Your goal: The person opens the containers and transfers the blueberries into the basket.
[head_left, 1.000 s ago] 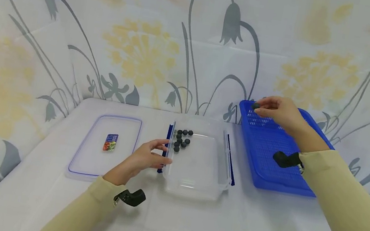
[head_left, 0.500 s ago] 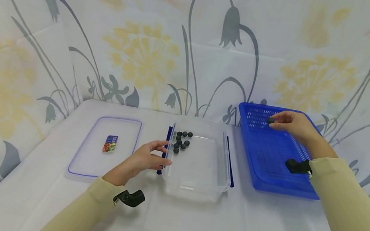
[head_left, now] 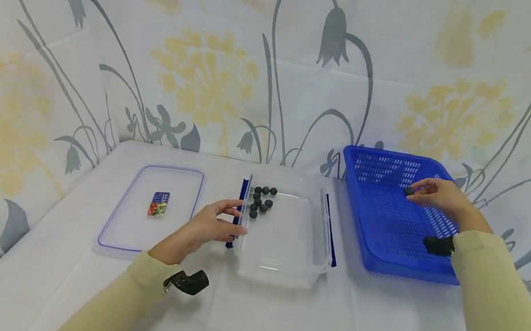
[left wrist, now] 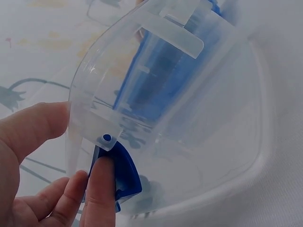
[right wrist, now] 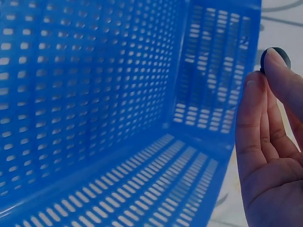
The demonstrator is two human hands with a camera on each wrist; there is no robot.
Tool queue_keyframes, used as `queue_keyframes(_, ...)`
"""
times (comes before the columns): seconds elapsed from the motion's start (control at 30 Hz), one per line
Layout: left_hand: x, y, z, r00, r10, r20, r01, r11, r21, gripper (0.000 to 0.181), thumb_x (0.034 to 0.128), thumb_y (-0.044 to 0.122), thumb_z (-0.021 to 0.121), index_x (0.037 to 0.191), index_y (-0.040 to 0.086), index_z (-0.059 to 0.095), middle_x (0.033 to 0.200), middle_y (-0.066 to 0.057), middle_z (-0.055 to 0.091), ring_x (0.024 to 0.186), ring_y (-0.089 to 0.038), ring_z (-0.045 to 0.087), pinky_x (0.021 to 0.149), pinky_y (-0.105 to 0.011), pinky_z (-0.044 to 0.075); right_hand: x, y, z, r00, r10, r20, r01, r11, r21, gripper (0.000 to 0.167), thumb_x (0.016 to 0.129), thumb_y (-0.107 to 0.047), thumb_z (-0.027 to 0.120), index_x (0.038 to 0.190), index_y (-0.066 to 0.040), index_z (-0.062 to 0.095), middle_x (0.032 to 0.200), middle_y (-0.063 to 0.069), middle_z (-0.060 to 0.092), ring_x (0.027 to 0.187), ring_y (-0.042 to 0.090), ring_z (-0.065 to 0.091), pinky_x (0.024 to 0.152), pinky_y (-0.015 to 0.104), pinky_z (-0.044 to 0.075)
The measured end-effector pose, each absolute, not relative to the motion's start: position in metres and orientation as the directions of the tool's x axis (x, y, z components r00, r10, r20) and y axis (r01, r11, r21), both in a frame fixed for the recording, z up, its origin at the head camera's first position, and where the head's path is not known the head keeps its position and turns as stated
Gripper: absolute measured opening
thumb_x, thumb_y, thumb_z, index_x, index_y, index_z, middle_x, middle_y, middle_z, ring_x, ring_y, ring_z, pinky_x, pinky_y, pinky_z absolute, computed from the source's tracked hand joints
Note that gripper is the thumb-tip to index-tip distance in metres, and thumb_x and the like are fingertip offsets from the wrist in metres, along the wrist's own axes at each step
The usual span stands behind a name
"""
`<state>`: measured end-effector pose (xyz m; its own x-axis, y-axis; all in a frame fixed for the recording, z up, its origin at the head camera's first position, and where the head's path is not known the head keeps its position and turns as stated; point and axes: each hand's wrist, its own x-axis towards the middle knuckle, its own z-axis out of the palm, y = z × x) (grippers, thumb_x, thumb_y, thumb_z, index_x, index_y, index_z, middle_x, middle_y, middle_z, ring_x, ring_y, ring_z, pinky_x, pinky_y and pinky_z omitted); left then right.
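In the head view my left hand (head_left: 206, 225) grips the left side of a clear plastic container (head_left: 285, 238). The left wrist view shows its thumb at the rim and its fingers on a blue latch (left wrist: 124, 172). Several blueberries (head_left: 255, 201) lie inside the container along its left wall. Over the blue slotted basket (head_left: 365, 227) at the right, my right hand (head_left: 447, 201) pinches one blueberry (head_left: 408, 191) between thumb and fingertips. That blueberry (right wrist: 278, 56) shows dark and round in the right wrist view, partly covered by the thumb.
A clear lid (head_left: 122, 229) with a blue seal line and a coloured label (head_left: 158, 203) lies flat at the left. Another blue latch (head_left: 330, 231) hangs open on the container's right side. A flower-patterned cloth (head_left: 208, 64) hangs behind the table (head_left: 271, 328).
My right hand has moved right and down from the basket's back left corner to over its inside, still pinching the blueberry. The left hand and container have stayed in place.
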<state>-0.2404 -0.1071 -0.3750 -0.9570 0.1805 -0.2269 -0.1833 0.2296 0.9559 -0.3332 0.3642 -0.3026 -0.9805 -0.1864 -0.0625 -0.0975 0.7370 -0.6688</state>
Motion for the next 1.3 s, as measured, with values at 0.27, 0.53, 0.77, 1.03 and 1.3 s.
queue_keyframes(0.27, -0.240, -0.108, -0.374, -0.957, 0.182, -0.227, -0.184, 0.226, 0.957, 0.068, 0.0778, 0.008, 0.076, 0.138, 0.017, 0.045, 0.119, -0.009, 0.049, 0.094, -0.022, 0.058, 0.079, -0.033, 0.054, -0.333, 0.376, -0.321, -0.979, -0.182, -0.092, -0.062, 0.697, -0.714, 0.041, 0.088, -0.008, 0.064, 0.117, 0.016, 0.046, 0.094, 0.009, 0.061, 0.075, 0.003, 0.058, 0.071, 0.023, 0.051)
queue_keyframes(0.53, -0.240, -0.108, -0.374, -0.955, 0.181, -0.235, -0.195, 0.215, 0.957, 0.069, 0.0773, 0.007, 0.076, 0.138, 0.017, 0.044, 0.120, -0.009, 0.049, 0.093, -0.022, 0.058, 0.078, -0.033, 0.054, -0.333, 0.378, -0.329, -0.977, -0.186, -0.101, -0.056, 0.687, -0.724, 0.039, 0.090, -0.003, 0.059, 0.119, 0.017, 0.044, 0.095, 0.011, 0.062, 0.074, 0.002, 0.059, 0.072, 0.024, 0.052)
queue_keyframes(0.77, -0.240, -0.107, -0.374, -0.956, 0.179, -0.233, -0.192, 0.220, 0.956, 0.068, 0.0777, 0.009, 0.076, 0.138, 0.017, 0.045, 0.120, -0.009, 0.049, 0.092, -0.021, 0.058, 0.079, -0.033, 0.054, -0.333, 0.375, -0.321, -0.977, -0.195, -0.083, -0.083, 0.712, -0.697, 0.044, 0.089, -0.009, 0.063, 0.120, 0.017, 0.045, 0.097, 0.014, 0.061, 0.077, 0.008, 0.061, 0.074, 0.029, 0.053)
queue_keyframes(1.03, -0.238, -0.108, -0.374, -0.957, 0.168, -0.236, -0.198, 0.214, 0.957, 0.069, 0.0767, 0.007, 0.076, 0.137, 0.017, 0.045, 0.120, -0.009, 0.049, 0.092, -0.022, 0.058, 0.078, -0.034, 0.054, -0.336, 0.356, -0.301, -0.980, -0.187, -0.062, -0.090, 0.703, -0.706, 0.051, 0.090, -0.023, 0.064, 0.124, 0.010, 0.046, 0.107, 0.017, 0.059, 0.079, 0.005, 0.059, 0.076, 0.027, 0.052)
queue_keyframes(1.3, -0.238, -0.107, -0.374, -0.955, 0.176, -0.238, -0.201, 0.206, 0.958, 0.069, 0.0769, 0.008, 0.076, 0.137, 0.017, 0.045, 0.120, -0.009, 0.049, 0.093, -0.022, 0.058, 0.079, -0.034, 0.054, -0.334, 0.328, -0.286, -0.984, -0.177, 0.010, -0.129, 0.677, -0.725, 0.054, 0.088, -0.032, 0.065, 0.124, 0.005, 0.049, 0.105, 0.009, 0.059, 0.079, 0.005, 0.060, 0.076, 0.026, 0.051)
